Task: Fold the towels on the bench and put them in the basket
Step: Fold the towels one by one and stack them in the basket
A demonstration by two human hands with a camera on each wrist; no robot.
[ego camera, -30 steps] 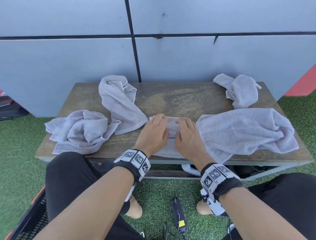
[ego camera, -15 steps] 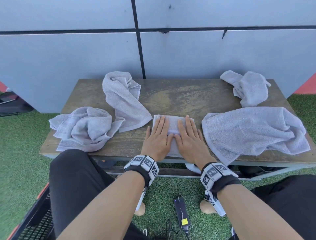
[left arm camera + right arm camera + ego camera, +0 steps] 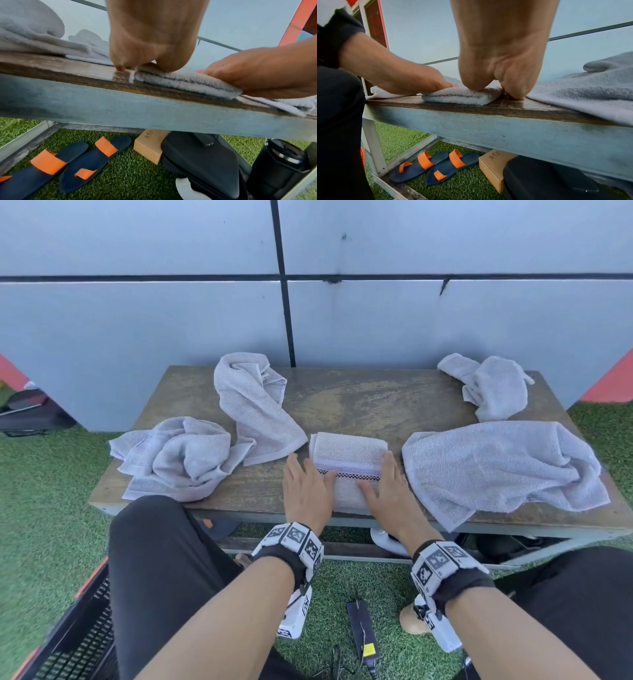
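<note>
Grey terry, folded into a small thick pad, the towel [image 3: 347, 463] lies at the near middle of the bench [image 3: 370, 402], its checked band facing up. The left hand [image 3: 306, 491] and the right hand [image 3: 388, 491] bracket it, one at each short side, fingers straight and lying flat, thumbs laid over the top layer; neither is curled round the cloth. Both wrist views show the thumb pressing down on the stacked layers while the outer edge of the hand meets the wood beside them.

To do this step well, I would square the sides with both palms pushing inward evenly, then slide the fingers under the bottom layer before lifting, so the stack comes up as one piece (terry this thick tends to spring open at the loose edge). Four more towels wait unfolded, two on each side. The basket [image 3: 78, 642] sits low at the left knee, so the lift should swing that way, kept level
</note>
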